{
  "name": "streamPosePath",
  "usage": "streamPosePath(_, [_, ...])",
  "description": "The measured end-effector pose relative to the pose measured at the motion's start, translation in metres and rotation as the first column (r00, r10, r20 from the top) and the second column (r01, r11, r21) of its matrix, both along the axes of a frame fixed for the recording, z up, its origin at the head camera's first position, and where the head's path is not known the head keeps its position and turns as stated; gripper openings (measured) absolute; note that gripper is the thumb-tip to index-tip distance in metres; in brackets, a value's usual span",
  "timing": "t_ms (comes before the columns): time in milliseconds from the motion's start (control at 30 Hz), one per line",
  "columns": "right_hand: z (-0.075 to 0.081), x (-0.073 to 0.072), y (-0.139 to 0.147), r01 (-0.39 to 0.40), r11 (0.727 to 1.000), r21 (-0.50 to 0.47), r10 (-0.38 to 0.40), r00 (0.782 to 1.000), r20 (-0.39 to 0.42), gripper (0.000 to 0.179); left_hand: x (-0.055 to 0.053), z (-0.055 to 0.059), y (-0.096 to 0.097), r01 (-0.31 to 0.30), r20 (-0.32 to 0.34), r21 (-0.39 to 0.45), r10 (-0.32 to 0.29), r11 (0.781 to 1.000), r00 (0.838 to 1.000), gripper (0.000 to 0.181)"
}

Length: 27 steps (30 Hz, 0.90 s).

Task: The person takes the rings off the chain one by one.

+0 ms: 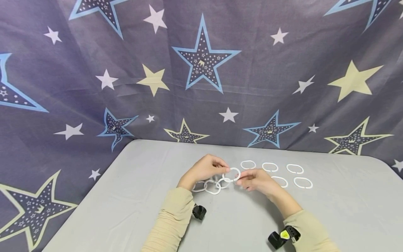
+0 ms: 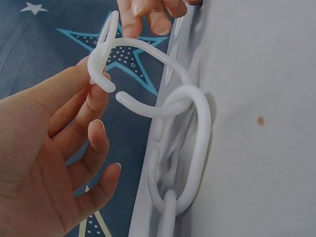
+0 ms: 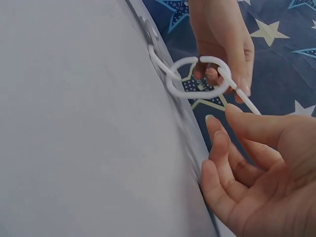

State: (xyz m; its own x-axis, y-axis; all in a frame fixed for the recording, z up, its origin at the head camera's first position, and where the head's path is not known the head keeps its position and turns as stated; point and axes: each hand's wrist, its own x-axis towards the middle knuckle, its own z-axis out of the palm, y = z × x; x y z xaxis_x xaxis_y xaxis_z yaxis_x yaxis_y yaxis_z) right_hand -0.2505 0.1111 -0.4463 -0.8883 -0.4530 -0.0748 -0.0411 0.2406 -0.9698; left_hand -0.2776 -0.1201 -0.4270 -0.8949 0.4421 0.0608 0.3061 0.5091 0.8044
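Observation:
My left hand (image 1: 206, 168) pinches a white plastic chain link (image 2: 102, 49) between thumb and forefinger. That link shows edge-on in the left wrist view, crossing a second white link (image 2: 143, 43) with a gap in its side. Through the second link hangs a third link (image 2: 199, 143), and the chain (image 1: 212, 194) runs on below my left hand, part of it lying on the table. My right hand (image 1: 259, 180) is at the right side of the pinched link, fingers loosely bent and fingertips close to its edge. Thumb and forefinger stand apart with nothing between them.
Several loose white links lie behind and beside my right hand on the grey table (image 1: 126, 210), among them an upper-right link (image 1: 295, 165) and a lower-right link (image 1: 303, 177). A dark cloth with stars (image 1: 203, 56) hangs along the back and left edges.

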Motion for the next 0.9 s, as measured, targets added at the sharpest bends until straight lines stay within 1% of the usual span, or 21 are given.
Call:
streamPosePath(200, [-0.004,0.004,-0.008,-0.024,0.999,-0.035,0.023,1.000,-0.011,0.033,0.000,-0.001,-0.001,-0.001,0.012,0.016,0.001,1.000,1.000,0.018])
streamPosePath(433, [-0.003,0.008,-0.014,-0.026,0.999,-0.038,0.026,0.999,-0.022,0.032,0.000,0.000,-0.001,-0.003,0.021,0.026,0.002,1.000,1.000,0.018])
streamPosePath(600, [-0.004,0.010,-0.017,-0.026,0.998,-0.057,0.026,1.000,-0.009,0.033,0.000,0.001,-0.001,-0.004,0.018,0.029,0.003,1.000,1.000,0.018])
streamPosePath(767, [-0.005,0.011,-0.020,0.002,0.997,-0.080,-0.001,1.000,0.020,0.034,0.001,0.002,0.000,-0.008,0.019,0.025,0.007,1.000,1.000,0.017])
streamPosePath(900, [-0.007,0.010,-0.022,0.018,0.995,-0.100,-0.014,0.999,0.045,0.034,0.001,0.003,0.000,0.002,0.016,0.031,-0.003,1.000,1.000,0.018])
